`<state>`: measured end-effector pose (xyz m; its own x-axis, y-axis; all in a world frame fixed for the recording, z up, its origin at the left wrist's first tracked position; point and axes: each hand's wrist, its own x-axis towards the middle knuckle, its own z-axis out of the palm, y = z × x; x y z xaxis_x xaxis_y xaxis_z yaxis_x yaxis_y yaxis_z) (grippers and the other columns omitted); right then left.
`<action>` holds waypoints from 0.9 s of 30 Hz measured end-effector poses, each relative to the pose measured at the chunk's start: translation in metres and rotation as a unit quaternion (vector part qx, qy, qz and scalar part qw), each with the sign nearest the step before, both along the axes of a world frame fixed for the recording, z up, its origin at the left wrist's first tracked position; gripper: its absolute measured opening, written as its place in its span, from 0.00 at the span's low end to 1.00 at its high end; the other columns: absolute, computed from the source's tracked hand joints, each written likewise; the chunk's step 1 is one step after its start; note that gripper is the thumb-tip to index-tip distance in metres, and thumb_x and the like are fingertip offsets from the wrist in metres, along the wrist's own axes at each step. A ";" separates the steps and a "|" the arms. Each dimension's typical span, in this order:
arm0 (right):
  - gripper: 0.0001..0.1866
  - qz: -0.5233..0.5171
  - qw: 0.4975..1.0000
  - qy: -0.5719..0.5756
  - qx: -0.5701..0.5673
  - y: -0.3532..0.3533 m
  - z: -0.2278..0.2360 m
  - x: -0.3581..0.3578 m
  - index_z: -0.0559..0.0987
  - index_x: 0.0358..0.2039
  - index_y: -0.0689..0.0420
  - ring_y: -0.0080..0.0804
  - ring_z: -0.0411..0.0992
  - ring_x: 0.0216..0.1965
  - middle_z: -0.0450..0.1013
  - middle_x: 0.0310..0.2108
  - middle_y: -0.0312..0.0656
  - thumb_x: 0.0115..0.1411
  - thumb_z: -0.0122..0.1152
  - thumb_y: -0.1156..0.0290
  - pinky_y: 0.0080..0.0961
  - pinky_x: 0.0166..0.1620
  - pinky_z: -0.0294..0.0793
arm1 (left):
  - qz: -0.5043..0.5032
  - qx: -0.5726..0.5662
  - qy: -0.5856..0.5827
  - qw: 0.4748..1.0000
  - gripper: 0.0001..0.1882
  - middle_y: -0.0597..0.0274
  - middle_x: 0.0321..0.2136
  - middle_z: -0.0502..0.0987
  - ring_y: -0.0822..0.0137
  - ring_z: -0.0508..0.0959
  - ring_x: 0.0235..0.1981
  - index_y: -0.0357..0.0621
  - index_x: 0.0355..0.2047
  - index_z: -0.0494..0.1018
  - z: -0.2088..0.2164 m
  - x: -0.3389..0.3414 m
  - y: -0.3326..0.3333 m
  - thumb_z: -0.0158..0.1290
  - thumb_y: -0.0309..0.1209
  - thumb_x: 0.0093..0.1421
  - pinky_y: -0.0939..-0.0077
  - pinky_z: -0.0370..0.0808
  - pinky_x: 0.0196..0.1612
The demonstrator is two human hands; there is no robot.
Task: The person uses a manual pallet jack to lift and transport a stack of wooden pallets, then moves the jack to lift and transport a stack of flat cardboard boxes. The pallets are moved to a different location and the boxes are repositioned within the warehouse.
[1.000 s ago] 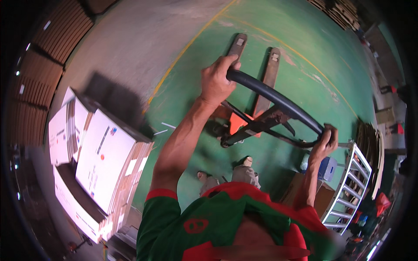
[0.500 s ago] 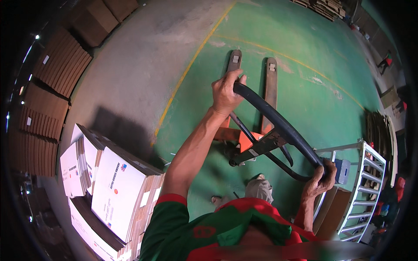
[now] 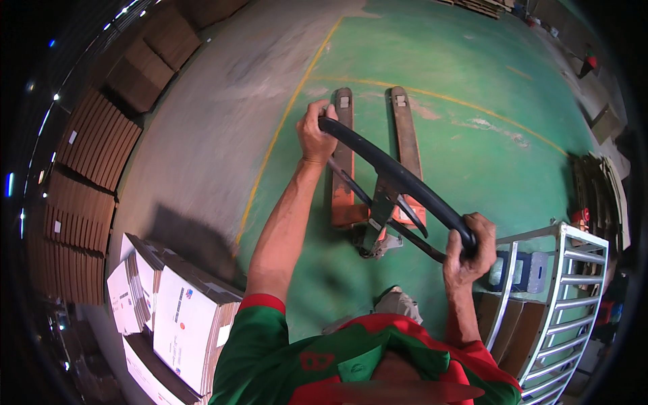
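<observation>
My left hand is wrapped round the far left end of the black loop handle of a pallet jack. At the handle's near right end, my right hand grips it too, with the fingers curled over the bar. The handle slants from upper left to lower right. Beyond it, the jack's two worn orange forks lie low over the green floor and point away from me. Nothing rests on the forks. A control lever shows inside the handle loop, between my hands.
Stacked flat white cartons stand close on my left. A metal roller frame is on my right, beside a blue crate and a brown box. Brown cardboard stacks line the left side. Yellow lines mark the floor. A person is far right.
Both hands and the handle have shifted left. The forks have swung to point more straight ahead, and the jack's body now sits more in line with them.
</observation>
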<state>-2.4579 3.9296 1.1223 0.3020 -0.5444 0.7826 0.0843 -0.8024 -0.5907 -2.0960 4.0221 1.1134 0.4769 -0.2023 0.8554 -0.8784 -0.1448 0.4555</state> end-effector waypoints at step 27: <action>0.09 -0.217 0.975 0.028 0.045 -0.153 -0.021 0.086 0.78 0.30 0.63 0.35 0.70 0.19 0.73 0.19 0.48 0.62 0.60 0.69 0.31 0.28 0.69 | -0.084 -0.031 -0.028 0.996 0.09 0.50 0.25 0.80 0.48 0.81 0.26 0.41 0.40 0.77 -0.010 0.073 -0.138 0.63 0.28 0.61 0.58 0.75 0.31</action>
